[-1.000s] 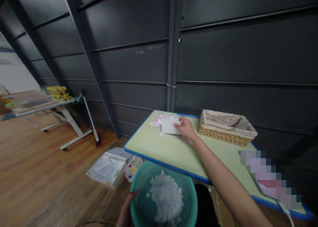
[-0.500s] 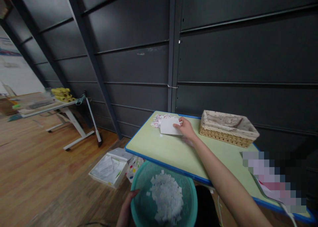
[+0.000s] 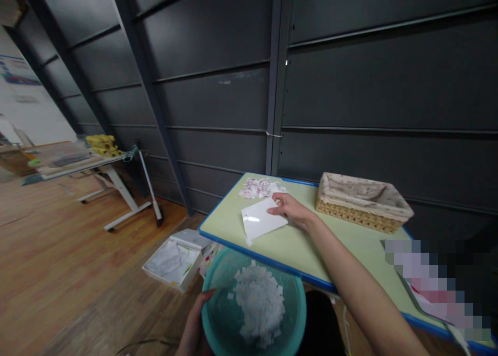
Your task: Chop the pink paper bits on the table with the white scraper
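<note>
While left hand [image 3: 194, 330] steadies basin [image 3: 218, 314], right hand [image 3: 291, 210] holds card [image 3: 261, 220].

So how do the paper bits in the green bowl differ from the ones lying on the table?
The bits in the bowl look plain white and heap high in the teal bowl, which the left hand holds below the table edge. The bits on the table show red or pink marks and lie in a thin, flat patch at the far corner, beyond the right hand. Both are small cut scraps.
</note>
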Tool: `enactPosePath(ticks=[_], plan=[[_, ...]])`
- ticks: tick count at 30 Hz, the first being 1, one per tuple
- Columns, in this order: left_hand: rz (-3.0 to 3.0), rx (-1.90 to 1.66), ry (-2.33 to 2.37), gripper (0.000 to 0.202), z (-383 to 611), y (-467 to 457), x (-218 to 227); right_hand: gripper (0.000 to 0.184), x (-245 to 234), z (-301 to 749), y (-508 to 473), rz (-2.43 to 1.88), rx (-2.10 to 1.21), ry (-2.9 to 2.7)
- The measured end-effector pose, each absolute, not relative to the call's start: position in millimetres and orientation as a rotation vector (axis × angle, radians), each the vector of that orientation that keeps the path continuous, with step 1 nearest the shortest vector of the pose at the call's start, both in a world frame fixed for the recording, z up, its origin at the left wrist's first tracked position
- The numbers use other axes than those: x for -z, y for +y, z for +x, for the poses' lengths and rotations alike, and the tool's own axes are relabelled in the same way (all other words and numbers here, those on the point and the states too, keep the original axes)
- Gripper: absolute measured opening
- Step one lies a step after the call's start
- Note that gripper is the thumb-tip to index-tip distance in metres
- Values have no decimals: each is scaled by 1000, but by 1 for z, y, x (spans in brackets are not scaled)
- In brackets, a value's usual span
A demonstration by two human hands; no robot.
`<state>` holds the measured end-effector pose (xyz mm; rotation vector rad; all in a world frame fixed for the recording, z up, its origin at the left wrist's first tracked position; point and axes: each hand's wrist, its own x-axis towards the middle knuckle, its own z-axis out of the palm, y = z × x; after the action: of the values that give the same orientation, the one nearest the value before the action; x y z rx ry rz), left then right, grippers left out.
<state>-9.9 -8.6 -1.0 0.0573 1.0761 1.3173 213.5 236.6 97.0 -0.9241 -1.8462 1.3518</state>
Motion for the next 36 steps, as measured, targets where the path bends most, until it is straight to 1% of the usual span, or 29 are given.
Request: enactPosePath(ticks=[6, 9, 12, 15, 20, 23, 25, 26, 30, 32, 36], plan=[[4, -1333, 1103, 16, -9, -7, -4, 41, -98, 205, 229, -836, -1616, -1963], [14, -1345, 1108, 15, -10, -7, -1, 44, -98, 207, 230, -819, -1713, -1828], [13, -1333, 1070, 14, -11, -8, 1, 44, -98, 214, 238, -839, -1685, -1633], [33, -1331, 1033, 11, -11, -10, -1, 42, -101, 222, 243, -900, -1571, -1554], [22, -1359, 1039, 6, -10, -10, -2, 43, -103, 222, 238, -967, -1536, -1651], [28, -1386, 1051, 7, -10, -9, 0, 43, -99, 217, 237, -972, -1523, -1689], [47, -1372, 1061, 8, -11, -10, 2, 42, -95, 216, 242, -977, -1432, -1625], [54, -1358, 1064, 10, -12, -10, 3, 41, -94, 216, 247, -996, -1331, -1567], [65, -1299, 1046, 28, -14, -11, 8, 40, -90, 223, 263, -1141, -713, -1431], [60, -1283, 1030, 40, -15, -11, 9, 40, -88, 226, 267, -1175, -492, -1481], [16, -1269, 1015, 54, -15, -11, 4, 37, -82, 221, 263, -1183, -293, -1658]])
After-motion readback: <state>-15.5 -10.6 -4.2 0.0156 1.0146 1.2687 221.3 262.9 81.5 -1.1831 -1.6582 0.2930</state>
